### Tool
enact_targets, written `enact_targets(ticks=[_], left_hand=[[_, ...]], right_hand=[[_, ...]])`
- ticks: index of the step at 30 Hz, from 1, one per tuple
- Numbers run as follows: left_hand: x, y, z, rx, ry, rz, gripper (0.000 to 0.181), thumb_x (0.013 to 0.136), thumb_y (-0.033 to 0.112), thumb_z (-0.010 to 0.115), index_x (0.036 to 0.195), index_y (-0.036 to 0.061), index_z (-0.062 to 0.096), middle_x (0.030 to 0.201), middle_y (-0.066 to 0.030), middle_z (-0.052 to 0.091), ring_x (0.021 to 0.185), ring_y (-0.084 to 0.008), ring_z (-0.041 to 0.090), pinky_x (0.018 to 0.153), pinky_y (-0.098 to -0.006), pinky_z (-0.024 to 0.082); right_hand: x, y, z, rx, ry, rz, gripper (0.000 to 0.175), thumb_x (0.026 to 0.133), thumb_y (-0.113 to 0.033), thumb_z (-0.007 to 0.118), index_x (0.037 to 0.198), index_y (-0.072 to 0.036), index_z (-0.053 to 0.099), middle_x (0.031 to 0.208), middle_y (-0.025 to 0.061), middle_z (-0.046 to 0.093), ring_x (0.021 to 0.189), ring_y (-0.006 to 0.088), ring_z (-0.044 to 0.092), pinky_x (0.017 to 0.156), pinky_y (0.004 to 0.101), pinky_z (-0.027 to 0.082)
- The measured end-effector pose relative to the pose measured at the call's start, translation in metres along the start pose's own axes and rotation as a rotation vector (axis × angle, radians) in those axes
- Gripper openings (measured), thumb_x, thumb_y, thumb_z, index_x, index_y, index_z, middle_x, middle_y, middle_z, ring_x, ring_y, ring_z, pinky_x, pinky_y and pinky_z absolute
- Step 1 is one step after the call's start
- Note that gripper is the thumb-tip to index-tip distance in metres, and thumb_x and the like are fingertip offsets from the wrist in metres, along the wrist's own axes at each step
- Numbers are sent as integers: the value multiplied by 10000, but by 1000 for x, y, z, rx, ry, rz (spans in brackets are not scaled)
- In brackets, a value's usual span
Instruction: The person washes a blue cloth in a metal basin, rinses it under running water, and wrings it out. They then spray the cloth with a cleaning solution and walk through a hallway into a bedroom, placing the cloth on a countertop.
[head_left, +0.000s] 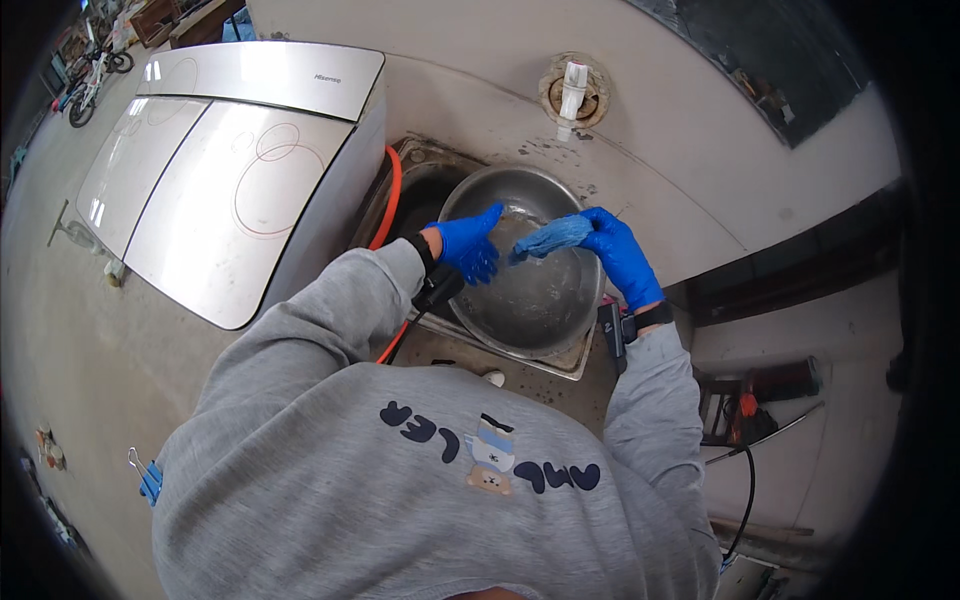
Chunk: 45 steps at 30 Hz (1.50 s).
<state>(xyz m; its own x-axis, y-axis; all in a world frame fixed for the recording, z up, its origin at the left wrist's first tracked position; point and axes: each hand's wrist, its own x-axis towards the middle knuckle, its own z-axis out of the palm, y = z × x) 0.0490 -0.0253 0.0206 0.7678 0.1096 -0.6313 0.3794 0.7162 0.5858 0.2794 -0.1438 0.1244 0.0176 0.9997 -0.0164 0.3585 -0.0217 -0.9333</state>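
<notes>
A large round metal basin (525, 315) rests on a metal sink (577, 360), with a little liquid showing inside it. My right hand (619, 251), in a blue glove, holds a wet, bunched blue cloth (553, 236) over the basin's right half. Across from it, my left hand (472, 244), also gloved in blue, is held over the basin's left side with its fingers apart, not touching the cloth. Dark straps with devices sit on both wrists.
An orange hose (390, 199) runs over the sink's left part. Left of it stands a Hisense washing machine (240, 187). A white pipe fitting (574, 90) sticks out of the wall behind the sink. A black hose (750, 495) hangs at the lower right.
</notes>
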Motion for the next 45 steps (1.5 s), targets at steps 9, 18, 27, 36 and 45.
enact_targets(ticks=[9, 18, 27, 36, 45], left_hand=[[26, -24, 28, -467, -352, 168, 1006, 766, 775, 351, 1404, 6, 232, 1418, -274, 264, 1294, -433, 291, 1054, -550, 232], [5, 2, 43, 173, -266, 418, 733, 859, 626, 434, 1325, 61, 399, 1142, -185, 565, 873, -237, 615, 774, -352, 517], [-6, 40, 54, 721, -87, 248, 554, 815, 498, 612, 1210, 127, 497, 921, -74, 635, 680, -129, 571, 568, -238, 463], [-8, 26, 69, 501, -58, 372, 456, 833, 478, 601, 1019, 62, 598, 811, -68, 631, 576, -101, 528, 487, -228, 399], [-7, 29, 73, 990, 38, 178, 588, 771, 541, 641, 1136, 85, 575, 898, -77, 632, 673, -143, 575, 589, -266, 486]], right_hand=[[-1, 11, 13, 554, -131, 49, 204, 871, -76, 537, 1060, -9, 573, 1029, 84, 610, 953, 139, 570, 832, 259, 474], [4, 44, 9, 360, 28, 261, 237, 892, -222, 542, 1069, -69, 584, 1031, 58, 600, 939, 150, 574, 815, 269, 481], [12, 81, 7, 584, -110, 335, 260, 907, -293, 513, 1032, -82, 600, 938, 35, 610, 775, 129, 565, 686, 271, 475], [7, 86, 20, 726, -106, 340, 327, 899, -310, 504, 1143, -104, 574, 1035, 47, 602, 875, 120, 578, 785, 290, 486], [-5, 74, 17, 489, -209, 272, 259, 880, -196, 461, 1042, -76, 624, 746, -10, 538, 616, 69, 455, 581, 223, 419]])
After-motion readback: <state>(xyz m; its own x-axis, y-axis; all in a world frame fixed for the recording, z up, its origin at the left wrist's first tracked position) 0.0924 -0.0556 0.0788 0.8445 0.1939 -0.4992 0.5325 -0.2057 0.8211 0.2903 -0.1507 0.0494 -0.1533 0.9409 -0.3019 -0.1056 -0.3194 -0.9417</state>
